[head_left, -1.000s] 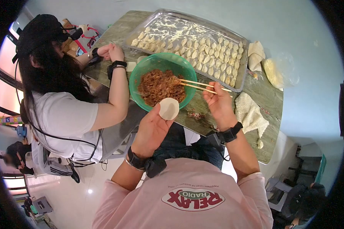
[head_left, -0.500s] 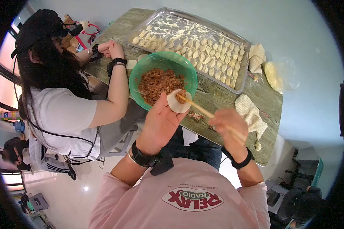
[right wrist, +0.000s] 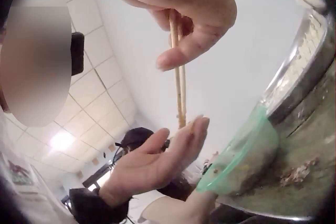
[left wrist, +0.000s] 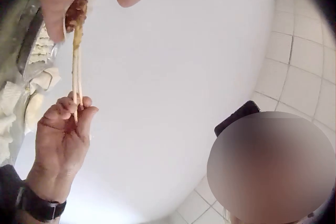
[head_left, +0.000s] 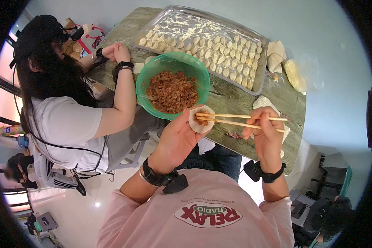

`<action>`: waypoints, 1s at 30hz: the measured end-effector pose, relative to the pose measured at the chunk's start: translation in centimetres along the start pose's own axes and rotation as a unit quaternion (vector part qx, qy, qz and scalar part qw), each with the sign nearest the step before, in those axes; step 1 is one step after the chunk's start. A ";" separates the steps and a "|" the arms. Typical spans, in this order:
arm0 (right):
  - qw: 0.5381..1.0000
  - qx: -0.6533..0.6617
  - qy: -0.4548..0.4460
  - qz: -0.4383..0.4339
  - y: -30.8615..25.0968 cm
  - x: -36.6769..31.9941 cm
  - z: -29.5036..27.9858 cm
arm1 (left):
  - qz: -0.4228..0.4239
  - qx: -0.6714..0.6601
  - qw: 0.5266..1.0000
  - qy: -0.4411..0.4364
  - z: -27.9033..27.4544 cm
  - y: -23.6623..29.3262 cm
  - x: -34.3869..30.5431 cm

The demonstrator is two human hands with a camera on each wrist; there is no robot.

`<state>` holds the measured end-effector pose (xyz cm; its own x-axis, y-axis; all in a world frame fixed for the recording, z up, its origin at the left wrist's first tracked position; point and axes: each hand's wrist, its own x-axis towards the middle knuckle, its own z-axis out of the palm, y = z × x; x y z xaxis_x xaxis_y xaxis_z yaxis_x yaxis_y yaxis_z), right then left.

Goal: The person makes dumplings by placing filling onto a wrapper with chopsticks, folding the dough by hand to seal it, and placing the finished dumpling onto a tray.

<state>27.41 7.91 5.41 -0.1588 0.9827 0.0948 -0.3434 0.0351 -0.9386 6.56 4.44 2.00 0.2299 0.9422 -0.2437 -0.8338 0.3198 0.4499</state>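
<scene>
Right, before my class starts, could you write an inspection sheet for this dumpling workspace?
Surface: wood-patterned table, reddish scraps near its edge.
Job's things: green bowl of meat filling; metal tray of dumplings.
Clutter: textured cloth, plastic bag.
Grip: left hand carries round wrapper with filling; right hand holds chopsticks, tips at that filling.
Cables: black cable across the seated person's white shirt.
Surroundings: pale wall beyond the tray; light floor.
</scene>
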 end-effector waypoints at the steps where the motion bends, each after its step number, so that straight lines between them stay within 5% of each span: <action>1: 1.000 0.007 -0.003 0.029 0.4 0.2 -0.4 | -0.002 0.001 1.000 0.001 0.1 0.0 -0.1; 30: 0.995 0.036 -0.050 0.077 -1.4 0.0 -3.7 | -0.085 0.069 0.994 -0.026 0.7 -1.3 -0.8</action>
<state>31.34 8.51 5.50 -0.3058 0.9520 -0.0124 -0.3731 -0.1318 -0.9184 7.79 3.33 2.24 0.3897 0.8763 -0.2832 -0.7050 0.4817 0.5205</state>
